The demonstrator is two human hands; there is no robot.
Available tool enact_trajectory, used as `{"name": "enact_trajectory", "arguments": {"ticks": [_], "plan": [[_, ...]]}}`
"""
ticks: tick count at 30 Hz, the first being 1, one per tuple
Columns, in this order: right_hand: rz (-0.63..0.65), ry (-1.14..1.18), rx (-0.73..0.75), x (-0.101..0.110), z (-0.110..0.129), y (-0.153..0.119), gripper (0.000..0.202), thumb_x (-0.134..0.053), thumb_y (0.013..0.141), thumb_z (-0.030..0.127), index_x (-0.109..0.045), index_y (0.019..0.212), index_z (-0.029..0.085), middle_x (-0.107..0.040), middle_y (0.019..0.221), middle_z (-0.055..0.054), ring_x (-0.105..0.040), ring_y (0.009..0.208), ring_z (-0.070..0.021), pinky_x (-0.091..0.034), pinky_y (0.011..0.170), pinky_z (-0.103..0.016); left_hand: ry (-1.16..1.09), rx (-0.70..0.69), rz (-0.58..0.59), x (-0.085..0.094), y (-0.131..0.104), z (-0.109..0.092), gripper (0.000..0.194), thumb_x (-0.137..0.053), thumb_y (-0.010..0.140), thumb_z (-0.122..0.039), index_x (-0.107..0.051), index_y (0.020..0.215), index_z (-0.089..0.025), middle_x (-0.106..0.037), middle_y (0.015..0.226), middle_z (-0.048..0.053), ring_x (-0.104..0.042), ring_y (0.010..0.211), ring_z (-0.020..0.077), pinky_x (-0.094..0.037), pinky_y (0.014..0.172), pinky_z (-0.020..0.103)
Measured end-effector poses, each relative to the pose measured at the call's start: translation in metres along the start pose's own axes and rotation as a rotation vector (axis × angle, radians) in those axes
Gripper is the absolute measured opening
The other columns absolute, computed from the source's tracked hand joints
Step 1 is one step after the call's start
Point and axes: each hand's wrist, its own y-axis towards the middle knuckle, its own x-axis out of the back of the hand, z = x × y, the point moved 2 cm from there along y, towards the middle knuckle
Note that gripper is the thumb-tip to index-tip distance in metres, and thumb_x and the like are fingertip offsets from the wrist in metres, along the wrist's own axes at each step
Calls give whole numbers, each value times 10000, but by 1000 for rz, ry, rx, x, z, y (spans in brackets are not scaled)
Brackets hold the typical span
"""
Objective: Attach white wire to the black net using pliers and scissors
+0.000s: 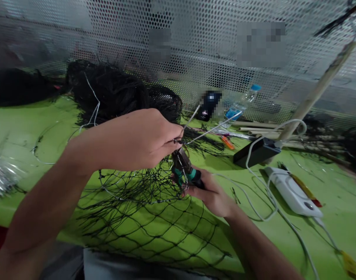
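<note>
My left hand (pixel 145 140) pinches a thin pale wire (pixel 208 133) together with a dark strand, just above the jaws of the pliers. Below and to its right, my right hand (pixel 211 192) is wrapped round the black and green handles of the pliers (pixel 185 171), whose metal jaws point up toward my left fingertips. Black knotted netting (pixel 166 227) spreads under both hands and hangs toward the table's front edge. A wire with dark knots runs along the net's upper part. The pliers' jaw tips are partly hidden by my left fingers.
Heaps of black netting (pixel 108 89) lie at the back left. Behind stands a perforated metal screen (pixel 195 35). To the right are a phone (pixel 209 105), a water bottle (pixel 242 103), a black adapter (pixel 256 151), a white power strip (pixel 294 192), cables and a wooden pole (pixel 320 89).
</note>
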Motion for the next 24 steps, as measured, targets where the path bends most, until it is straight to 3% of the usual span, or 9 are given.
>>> {"name": "enact_trajectory", "arguments": {"ticks": [7, 14, 21, 24], "plan": [[13, 20, 46, -3, -4, 1, 134, -706, 917, 339, -679, 943, 211, -603, 767, -4, -539, 662, -174, -463, 605, -301, -22, -16, 53, -1, 1, -4, 303, -477, 1042, -262, -515, 744, -222, -558, 652, 10, -471, 569, 159, -329, 605, 342], [-31, 29, 92, -8, -4, 5, 42, -686, 835, 234, -648, 820, 225, -554, 685, 22, -459, 607, -150, -350, 561, -282, -43, -266, -84, -3, -3, -7, 203, -486, 988, -174, -515, 793, -222, -593, 701, 8, -467, 561, 153, -278, 580, 353], [-94, -8, 106, -14, -11, 3, 51, -665, 836, 274, -636, 834, 233, -526, 679, 28, -446, 612, -152, -338, 552, -279, -75, -234, -65, -2, -6, -7, 232, -494, 984, -180, -479, 758, -230, -534, 653, -7, -417, 529, 146, -251, 585, 366], [-160, -145, 154, -15, -12, 2, 50, -633, 858, 273, -604, 840, 236, -526, 671, 30, -454, 592, -152, -355, 539, -280, -87, -202, -79, -1, -8, -6, 242, -516, 984, -224, -476, 746, -234, -536, 658, -6, -431, 550, 152, -274, 609, 367]]}}
